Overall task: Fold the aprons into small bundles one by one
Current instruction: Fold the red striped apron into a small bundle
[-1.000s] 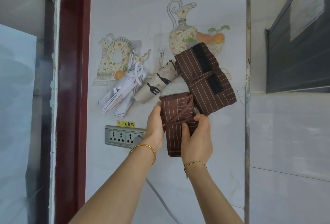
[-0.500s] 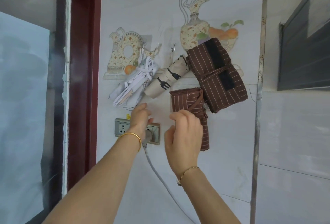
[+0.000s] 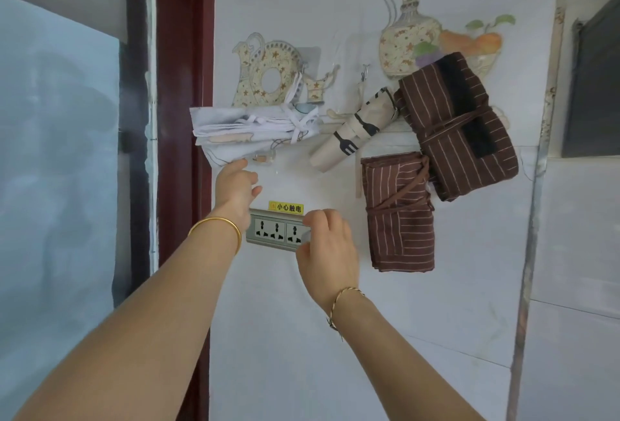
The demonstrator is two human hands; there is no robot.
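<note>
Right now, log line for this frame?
left hand: touches white apron bundle | right hand: at wall socket, grip unclear | small brown apron bundle: hanging

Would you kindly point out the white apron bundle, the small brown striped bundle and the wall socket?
white apron bundle (image 3: pixel 248 128), head view, its folded middle.
small brown striped bundle (image 3: pixel 399 236), head view, below its tie.
wall socket (image 3: pixel 268 229), head view, left outlet face.

**Head View: Hands at Wall Hooks**

I see the left hand (image 3: pixel 235 185) touching the lower edge of the white apron bundle (image 3: pixel 248 132). The right hand (image 3: pixel 327 246), fingers curled, covers the socket strip (image 3: pixel 268 228) at its right end. The small brown bundle (image 3: pixel 397 212) hangs against the large brown bundle (image 3: pixel 459 128).
</note>
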